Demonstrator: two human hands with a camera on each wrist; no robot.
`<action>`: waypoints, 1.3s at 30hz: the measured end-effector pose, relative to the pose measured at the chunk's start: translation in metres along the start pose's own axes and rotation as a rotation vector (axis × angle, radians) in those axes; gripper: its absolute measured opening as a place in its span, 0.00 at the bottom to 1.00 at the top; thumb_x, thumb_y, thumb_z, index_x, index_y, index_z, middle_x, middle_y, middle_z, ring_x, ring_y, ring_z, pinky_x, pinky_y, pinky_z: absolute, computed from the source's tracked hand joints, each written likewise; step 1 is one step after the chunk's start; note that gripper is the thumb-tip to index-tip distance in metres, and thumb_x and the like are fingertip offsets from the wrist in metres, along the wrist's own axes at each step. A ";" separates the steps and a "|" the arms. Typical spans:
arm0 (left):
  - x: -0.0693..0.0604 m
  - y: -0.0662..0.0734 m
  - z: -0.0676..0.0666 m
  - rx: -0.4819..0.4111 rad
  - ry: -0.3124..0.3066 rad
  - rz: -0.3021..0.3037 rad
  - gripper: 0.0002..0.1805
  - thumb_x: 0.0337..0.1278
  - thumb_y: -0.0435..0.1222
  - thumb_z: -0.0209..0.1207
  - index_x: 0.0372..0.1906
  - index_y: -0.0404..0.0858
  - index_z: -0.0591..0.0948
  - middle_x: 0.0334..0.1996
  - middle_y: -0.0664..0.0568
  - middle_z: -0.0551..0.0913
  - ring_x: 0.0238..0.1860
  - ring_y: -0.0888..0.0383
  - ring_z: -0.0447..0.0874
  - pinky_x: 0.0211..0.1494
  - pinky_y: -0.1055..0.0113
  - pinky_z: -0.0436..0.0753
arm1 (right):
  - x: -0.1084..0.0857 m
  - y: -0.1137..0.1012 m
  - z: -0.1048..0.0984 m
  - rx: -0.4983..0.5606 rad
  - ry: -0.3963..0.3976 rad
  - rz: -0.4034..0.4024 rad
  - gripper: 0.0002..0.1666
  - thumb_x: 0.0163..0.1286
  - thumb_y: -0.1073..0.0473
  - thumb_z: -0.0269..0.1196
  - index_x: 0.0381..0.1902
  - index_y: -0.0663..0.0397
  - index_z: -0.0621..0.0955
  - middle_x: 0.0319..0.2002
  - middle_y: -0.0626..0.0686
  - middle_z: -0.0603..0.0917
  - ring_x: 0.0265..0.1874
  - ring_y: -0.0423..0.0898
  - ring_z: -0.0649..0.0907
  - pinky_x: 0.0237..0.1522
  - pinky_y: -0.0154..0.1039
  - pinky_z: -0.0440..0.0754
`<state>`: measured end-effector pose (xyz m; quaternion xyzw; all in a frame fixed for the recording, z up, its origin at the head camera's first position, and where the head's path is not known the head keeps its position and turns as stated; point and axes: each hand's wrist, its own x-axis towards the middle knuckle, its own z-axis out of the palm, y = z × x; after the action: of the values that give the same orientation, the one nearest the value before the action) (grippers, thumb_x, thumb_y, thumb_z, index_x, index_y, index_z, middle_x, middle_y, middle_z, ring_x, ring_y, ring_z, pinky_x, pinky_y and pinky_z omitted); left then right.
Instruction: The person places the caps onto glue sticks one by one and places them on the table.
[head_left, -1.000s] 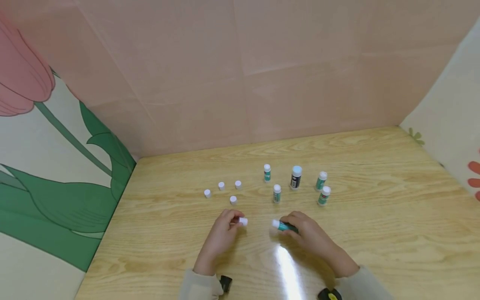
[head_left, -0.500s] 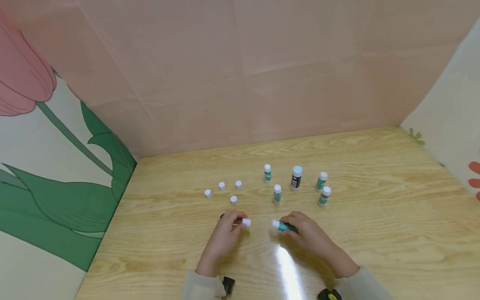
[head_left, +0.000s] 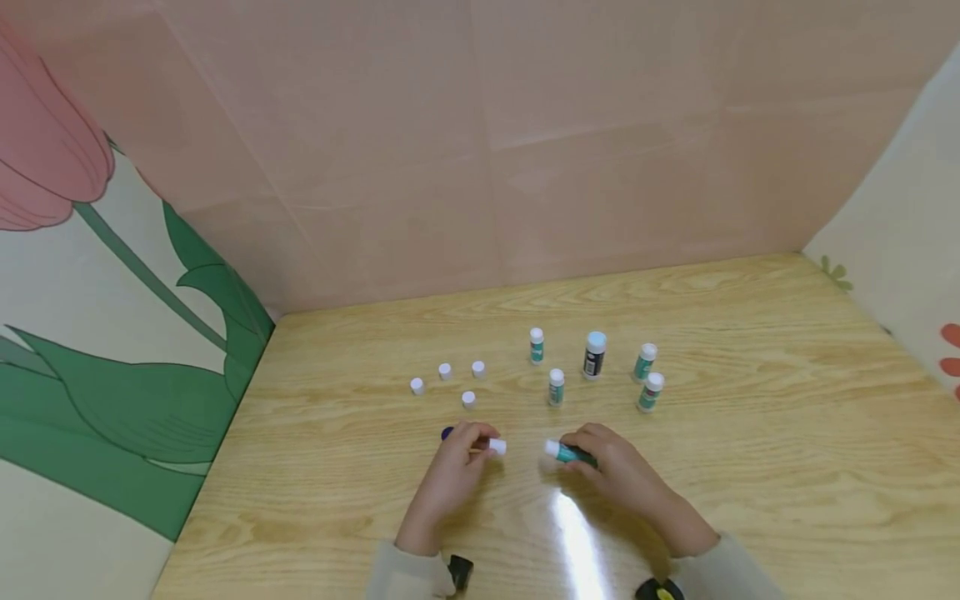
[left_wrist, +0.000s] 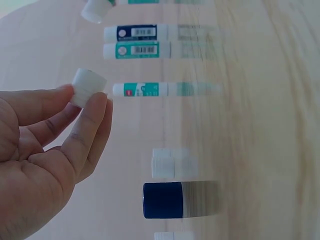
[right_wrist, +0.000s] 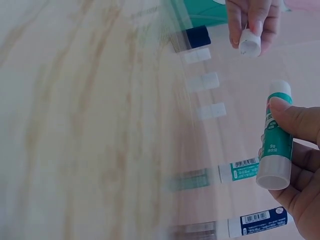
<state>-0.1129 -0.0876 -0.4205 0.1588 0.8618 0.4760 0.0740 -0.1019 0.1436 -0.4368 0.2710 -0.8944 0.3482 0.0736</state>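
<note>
My left hand pinches a small white cap between thumb and fingertips, just above the table; its hollow open end shows in the right wrist view. My right hand grips a green-labelled glue stick tilted onto its side in the head view, its white end facing the cap. A short gap separates cap and stick. Behind the left hand stands a navy cap, mostly hidden from the head view.
Several white caps, one of them nearest, stand on the wood-grain table beyond my left hand. Beyond my right hand stand several upright green glue sticks and a larger navy one. A pink sheet hangs along the back edge.
My left hand has shifted a little to the right with the white cap, closer to the glue stick. The navy cap behind it has come partly into view. My right hand stays still.
</note>
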 end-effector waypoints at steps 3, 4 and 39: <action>0.000 0.000 0.000 -0.001 -0.007 -0.001 0.08 0.55 0.29 0.51 0.41 0.34 0.74 0.40 0.51 0.70 0.41 0.55 0.70 0.40 0.68 0.74 | 0.000 0.001 0.001 0.001 -0.001 0.001 0.14 0.50 0.66 0.64 0.37 0.61 0.78 0.32 0.44 0.75 0.30 0.37 0.72 0.30 0.31 0.74; 0.000 0.000 0.000 -0.002 -0.009 -0.002 0.08 0.55 0.29 0.51 0.41 0.34 0.74 0.40 0.51 0.70 0.41 0.55 0.70 0.40 0.68 0.74 | 0.000 0.001 0.001 0.002 0.001 0.000 0.14 0.50 0.66 0.64 0.37 0.61 0.78 0.32 0.44 0.75 0.30 0.37 0.72 0.30 0.31 0.74; 0.001 0.002 0.008 -0.028 -0.044 -0.037 0.10 0.55 0.30 0.51 0.42 0.34 0.75 0.38 0.54 0.71 0.41 0.59 0.70 0.41 0.73 0.73 | -0.001 0.002 0.003 -0.007 -0.005 -0.016 0.13 0.50 0.66 0.64 0.36 0.59 0.77 0.32 0.43 0.74 0.30 0.37 0.72 0.31 0.33 0.74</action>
<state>-0.1112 -0.0793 -0.4230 0.1521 0.8560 0.4831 0.1039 -0.1022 0.1435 -0.4403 0.2786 -0.8936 0.3439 0.0749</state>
